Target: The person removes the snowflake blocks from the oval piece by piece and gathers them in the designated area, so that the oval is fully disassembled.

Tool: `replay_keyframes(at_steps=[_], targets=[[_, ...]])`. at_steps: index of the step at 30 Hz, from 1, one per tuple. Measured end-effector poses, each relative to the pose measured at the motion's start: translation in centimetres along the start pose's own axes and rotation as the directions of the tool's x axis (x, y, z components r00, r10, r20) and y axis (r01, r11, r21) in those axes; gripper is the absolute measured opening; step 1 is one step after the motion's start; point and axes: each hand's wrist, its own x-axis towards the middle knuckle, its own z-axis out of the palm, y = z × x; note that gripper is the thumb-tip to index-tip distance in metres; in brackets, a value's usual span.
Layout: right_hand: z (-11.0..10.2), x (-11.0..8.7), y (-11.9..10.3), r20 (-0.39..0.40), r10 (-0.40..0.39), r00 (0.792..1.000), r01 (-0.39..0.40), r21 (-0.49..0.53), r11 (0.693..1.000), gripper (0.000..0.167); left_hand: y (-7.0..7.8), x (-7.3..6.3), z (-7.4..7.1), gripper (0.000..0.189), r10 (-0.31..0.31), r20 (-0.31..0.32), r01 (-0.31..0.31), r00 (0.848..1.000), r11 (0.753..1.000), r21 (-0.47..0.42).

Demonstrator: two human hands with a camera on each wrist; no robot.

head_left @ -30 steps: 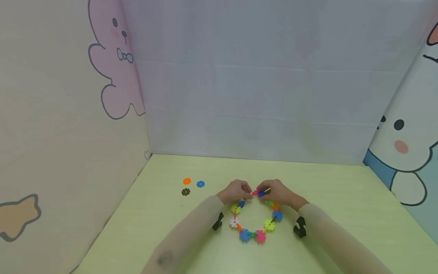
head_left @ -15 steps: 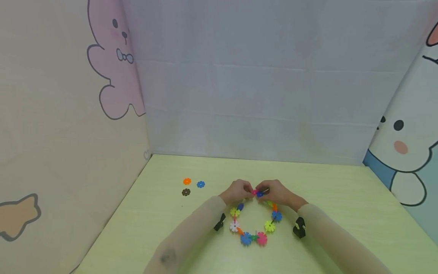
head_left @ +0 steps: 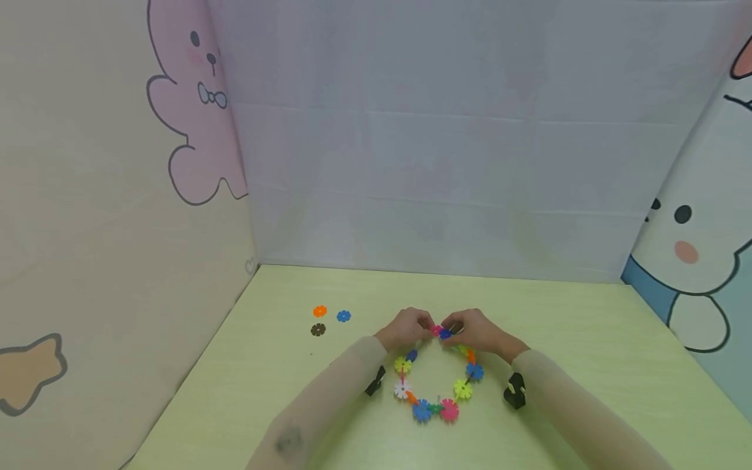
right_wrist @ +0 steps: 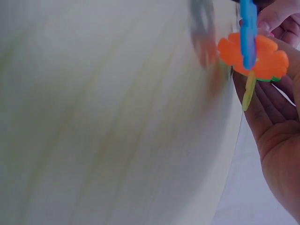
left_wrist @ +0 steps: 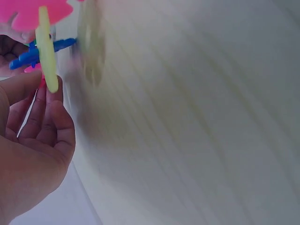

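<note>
A ring-shaped chain of slotted snowflake discs hangs between my two hands in the head view. My left hand (head_left: pixel 405 328) pinches a pink snowflake disc (head_left: pixel 435 330) at the far side of the ring. Right against it is a dark blue snowflake disc (head_left: pixel 445 333), pinched by my right hand (head_left: pixel 478 330). The near part of the ring includes a white disc (head_left: pixel 402 390) and a larger pink disc (head_left: pixel 449 410). A yellow disc (left_wrist: pixel 47 51) stands edge-on near my left fingers in the left wrist view. An orange disc (right_wrist: pixel 272 56) partly covers my right fingers in the right wrist view.
Three loose discs lie flat at the back left of the table (head_left: pixel 282 391): orange (head_left: pixel 320 311), blue (head_left: pixel 343 316) and brown (head_left: pixel 318 329). A pale curtain (head_left: pixel 446 163) closes off the back, with cartoon-printed panels at both sides.
My left hand has shifted slightly right, bringing the pink disc against the dark blue one. The near part of the ring has swung a little toward me. My right hand has hardly moved.
</note>
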Motion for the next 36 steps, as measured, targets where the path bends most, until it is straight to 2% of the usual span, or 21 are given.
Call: replay_keyframes(at_steps=[4,15,25,36], targets=[[0.0,-0.05,0.1,-0.001,-0.02,1.0,0.02,-0.012,1.0,0.033,0.13,0.09,-0.04,0.003,0.007,-0.008,-0.007,1.0,1.0,0.011],[-0.01,-0.26,0.08,-0.02,-0.006,1.0,0.007,0.019,1.0,0.036,0.88,0.1,0.16,0.004,0.014,-0.024,-0.015,1.0,1.0,-0.005],[-0.07,-0.08,0.55,-0.006,0.041,0.999,-0.041,0.026,0.999,0.03,0.7,0.17,0.34,0.011,0.03,-0.084,-0.032,0.996,0.999,-0.02],[-0.04,-0.23,0.23,-0.005,-0.012,1.0,0.012,0.015,1.0,0.03,0.46,0.34,0.57,0.016,0.036,-0.059,-0.039,0.998,0.998,-0.049]])
